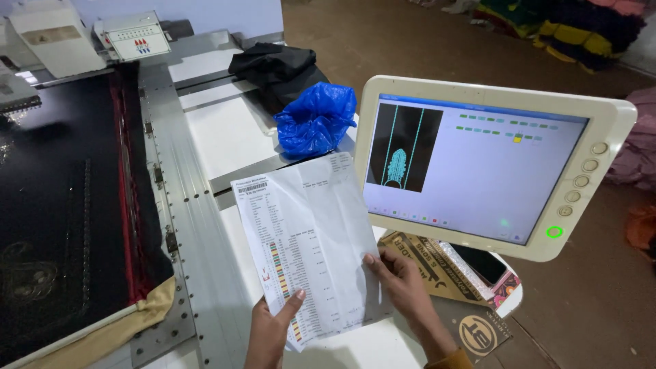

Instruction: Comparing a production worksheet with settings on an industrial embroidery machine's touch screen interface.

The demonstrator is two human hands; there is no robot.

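sheet: creased white printout [311, 246], tiny colour-coded rows, blurry
grip: my left hand [270, 331] and right hand [403, 287] both pinching its bottom edge

L+R hands [270, 331] [403, 283] hold printed sheet [311, 246] | touchscreen [478, 164] beside

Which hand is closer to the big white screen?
The right hand. It holds the printed sheet just below the screen. The left hand holds the sheet's bottom edge, farther off to the left.
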